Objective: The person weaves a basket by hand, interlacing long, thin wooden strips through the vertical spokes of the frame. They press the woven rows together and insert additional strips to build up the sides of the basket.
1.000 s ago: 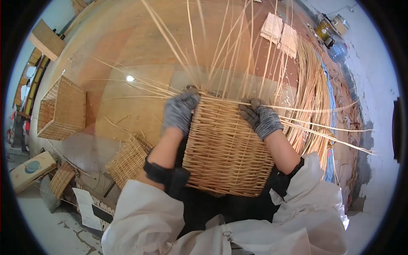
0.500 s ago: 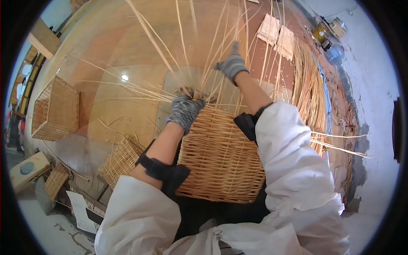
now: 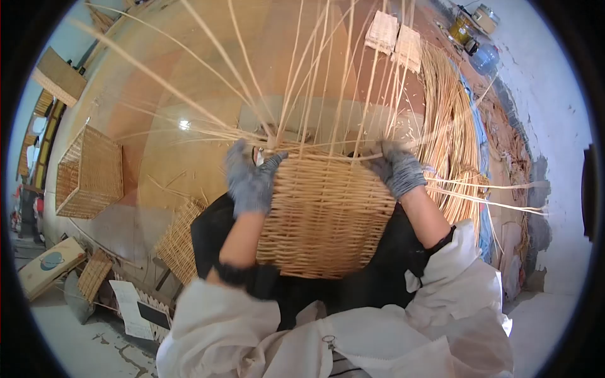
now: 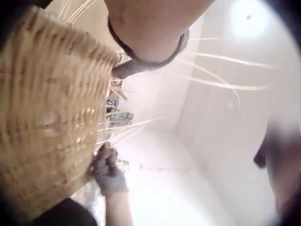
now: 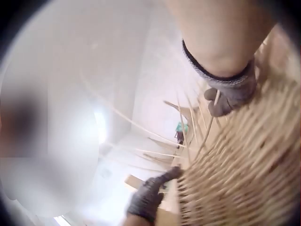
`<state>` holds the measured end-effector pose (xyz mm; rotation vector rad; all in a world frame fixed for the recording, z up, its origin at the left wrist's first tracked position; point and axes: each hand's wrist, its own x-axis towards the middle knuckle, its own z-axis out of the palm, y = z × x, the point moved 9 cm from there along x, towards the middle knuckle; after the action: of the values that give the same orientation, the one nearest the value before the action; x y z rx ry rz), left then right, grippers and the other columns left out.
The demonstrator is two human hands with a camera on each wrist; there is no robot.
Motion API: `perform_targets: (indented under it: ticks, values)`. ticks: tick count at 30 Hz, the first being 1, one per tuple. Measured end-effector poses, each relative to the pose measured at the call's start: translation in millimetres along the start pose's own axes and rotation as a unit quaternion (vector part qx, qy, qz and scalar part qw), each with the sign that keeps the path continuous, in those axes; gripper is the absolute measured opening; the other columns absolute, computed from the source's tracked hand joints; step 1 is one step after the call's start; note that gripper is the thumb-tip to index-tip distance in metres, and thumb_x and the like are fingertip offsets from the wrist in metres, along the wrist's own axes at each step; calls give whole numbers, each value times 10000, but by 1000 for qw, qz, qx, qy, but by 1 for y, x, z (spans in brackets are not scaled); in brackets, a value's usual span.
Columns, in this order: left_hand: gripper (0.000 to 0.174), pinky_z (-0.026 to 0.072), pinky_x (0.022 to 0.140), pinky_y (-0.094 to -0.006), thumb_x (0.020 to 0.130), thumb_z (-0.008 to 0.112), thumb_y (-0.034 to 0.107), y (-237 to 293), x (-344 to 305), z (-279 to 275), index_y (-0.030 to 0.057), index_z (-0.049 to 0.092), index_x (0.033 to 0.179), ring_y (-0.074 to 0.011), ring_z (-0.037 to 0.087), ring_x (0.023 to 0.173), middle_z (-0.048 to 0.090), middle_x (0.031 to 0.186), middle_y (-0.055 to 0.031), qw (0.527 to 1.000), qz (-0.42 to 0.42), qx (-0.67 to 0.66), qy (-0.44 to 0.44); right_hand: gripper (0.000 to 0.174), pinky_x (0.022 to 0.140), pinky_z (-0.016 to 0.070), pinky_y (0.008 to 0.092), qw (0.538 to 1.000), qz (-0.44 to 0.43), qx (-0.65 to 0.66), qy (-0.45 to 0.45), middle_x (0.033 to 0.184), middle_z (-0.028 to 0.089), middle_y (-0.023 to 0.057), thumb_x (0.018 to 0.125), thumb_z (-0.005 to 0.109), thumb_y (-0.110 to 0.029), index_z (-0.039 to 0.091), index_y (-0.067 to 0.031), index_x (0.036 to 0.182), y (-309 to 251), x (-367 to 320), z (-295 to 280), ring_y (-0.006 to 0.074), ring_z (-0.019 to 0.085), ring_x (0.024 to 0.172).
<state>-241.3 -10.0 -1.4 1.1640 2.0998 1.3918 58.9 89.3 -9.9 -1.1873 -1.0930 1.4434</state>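
Note:
A woven wicker basket [image 3: 321, 214] rests over the person's dark-covered lap, with long pale rods rising from its far rim. At that rim's right corner the gloved right hand [image 3: 403, 170] curls its fingers. The right wrist view shows a wicker rod [image 5: 209, 123] gripped in them, bent close along the weave. At the left corner the gloved left hand [image 3: 252, 179] has its fingers extended and blurred, its thumb lying toward the rim. In the right wrist view the left hand [image 5: 148, 197] reaches the basket's edge with one straight digit.
A large bundle of rods [image 3: 444, 120] lies to the right, below pale stacked slabs [image 3: 406, 47]. Finished-looking baskets stand at left, one a tall open basket [image 3: 91, 170] and one a smaller basket [image 3: 179, 236]. A cardboard box [image 3: 50, 264] sits at lower left.
The right hand reached forward among the upright rods, then came back to the rim's right corner with a rod. The left hand has loosened from its grip at the left corner, fingers now extended.

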Motion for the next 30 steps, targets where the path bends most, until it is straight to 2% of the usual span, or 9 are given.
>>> perform_targets:
  ticks: [1,6,13,15,18,22,26,29,30]
  values:
    - [337,460,773,-369,798,609,229,33,-30,-26,12,514,1036,-302,560,918,569,961,-164,998,41,23,34,91,739,509,448,946,222,234,17,845,566,113,884,475,-70,519,-38,958,37,1,-1,295,572,857]
    - [435,443,832,-393,805,615,323,131,-133,9,2,482,1066,-345,525,996,518,1031,-188,859,486,159,-36,205,765,518,412,964,173,204,-3,971,574,157,844,592,-123,512,-7,993,46,10,-4,293,580,876]
    - [914,64,1034,-557,680,427,769,68,-56,111,165,327,1359,-315,423,1156,513,1127,-189,812,244,414,-331,308,830,477,363,916,22,-323,-239,1071,539,203,826,581,-119,471,27,1073,-19,13,27,293,551,974]
    - [930,55,1026,-577,666,415,789,66,-52,115,191,309,1370,-309,406,1172,510,1132,-180,817,170,454,-313,407,804,459,345,793,-328,-493,-144,1034,577,191,785,612,-178,484,15,1120,-74,36,76,281,573,922]
    - [879,20,1031,-575,672,434,772,61,-43,118,202,374,1337,-316,398,1172,507,1129,-172,820,99,475,-304,425,773,460,362,735,-422,-530,28,857,586,177,796,596,-205,478,15,1141,-67,84,100,305,583,825]
    - [793,-29,1030,-577,712,446,724,55,-46,111,174,452,1283,-314,367,1200,499,1145,-173,846,113,432,-292,334,794,457,321,985,-17,-167,-42,819,541,143,849,546,-187,441,34,1077,-45,54,6,218,545,782]
    - [729,-59,1021,-591,746,458,675,53,-49,121,167,471,1268,-319,309,1254,449,1243,-179,847,153,449,-239,161,676,477,286,986,-118,55,-100,748,530,73,916,449,-118,472,-1,1024,-58,-54,1,170,524,644]
    - [591,65,1060,-521,836,464,506,108,-43,124,119,437,1282,-334,296,1269,382,1321,-200,868,301,349,-185,290,698,499,314,935,-258,-236,-64,746,537,86,900,519,-238,461,5,1049,-65,-56,-24,215,587,806]
    - [547,107,1068,-485,860,457,450,142,-34,114,101,432,1281,-330,312,1260,385,1319,-200,881,407,197,-138,296,774,513,370,988,-100,-2,-118,844,561,132,889,522,-170,451,44,1079,-78,-46,-13,279,592,924]
